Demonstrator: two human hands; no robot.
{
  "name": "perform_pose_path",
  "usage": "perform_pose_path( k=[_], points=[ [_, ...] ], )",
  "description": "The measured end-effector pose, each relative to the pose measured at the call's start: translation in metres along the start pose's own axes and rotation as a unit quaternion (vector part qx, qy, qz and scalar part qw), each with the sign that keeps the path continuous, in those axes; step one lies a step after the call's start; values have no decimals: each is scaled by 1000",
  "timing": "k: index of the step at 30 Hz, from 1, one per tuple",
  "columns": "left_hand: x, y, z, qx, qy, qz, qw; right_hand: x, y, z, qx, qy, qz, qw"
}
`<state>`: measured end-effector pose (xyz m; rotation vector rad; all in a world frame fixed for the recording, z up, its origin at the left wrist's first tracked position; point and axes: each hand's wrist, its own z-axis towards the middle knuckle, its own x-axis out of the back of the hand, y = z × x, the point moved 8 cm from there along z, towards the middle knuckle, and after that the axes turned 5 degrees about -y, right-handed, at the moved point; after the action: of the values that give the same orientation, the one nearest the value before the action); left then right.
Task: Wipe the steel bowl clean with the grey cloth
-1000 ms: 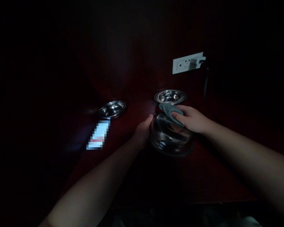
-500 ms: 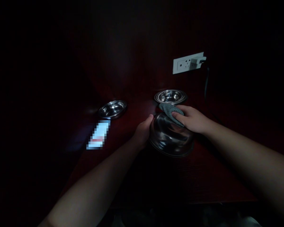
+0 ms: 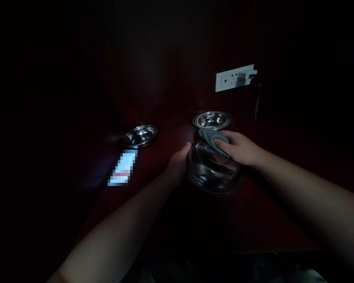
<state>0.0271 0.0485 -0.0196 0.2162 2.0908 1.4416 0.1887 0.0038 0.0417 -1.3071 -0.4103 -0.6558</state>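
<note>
A shiny steel bowl [image 3: 214,173] is tilted in front of me with its outer side showing. My left hand [image 3: 178,163] is closed on its left edge, thumb up and the other fingers hidden. A grey-green cloth [image 3: 212,139] lies pressed against the bowl's far upper side. My right hand [image 3: 242,148] grips this cloth, thumb on top. Just beyond the cloth rests a stack of steel bowls [image 3: 212,121], and another steel bowl [image 3: 140,136] sits farther left.
A lit, blurred-out phone-like screen [image 3: 123,168] lies near the left edge of the dark red table [image 3: 271,224]. On the wall behind is a white socket plate [image 3: 234,78] with a plug, and a black cable [image 3: 257,106] hangs from it. The surroundings are very dark.
Almost nothing differs. Both hands, the cloth and the tilted bowl keep their places; the black cable shows a little more clearly.
</note>
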Motion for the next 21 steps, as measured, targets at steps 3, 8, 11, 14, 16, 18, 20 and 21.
perform_pose_path(
  k=[3,8,11,14,16,18,20,21],
  points=[
    [1,-1,1,1,-5,0,1000,0,1,0,-5,2,6,1000],
    [1,-1,1,2,1,-1,1000,0,2,1,-5,-4,5,1000],
    [1,0,0,0,5,-1,1000,-1,3,1,-7,-4,8,1000],
    [1,0,0,0,2,-4,1000,-2,5,1,-11,-6,18,1000],
    [1,-1,0,0,-1,-5,1000,-2,5,1,-13,-7,20,1000],
    [0,-1,0,-2,-4,-8,1000,-1,5,1,-12,-4,19,1000],
    [0,-1,1,1,-7,-10,1000,-2,5,1,-11,-6,20,1000],
    [0,-1,1,2,-7,-9,1000,-2,5,1,-11,-7,24,1000]
  ],
)
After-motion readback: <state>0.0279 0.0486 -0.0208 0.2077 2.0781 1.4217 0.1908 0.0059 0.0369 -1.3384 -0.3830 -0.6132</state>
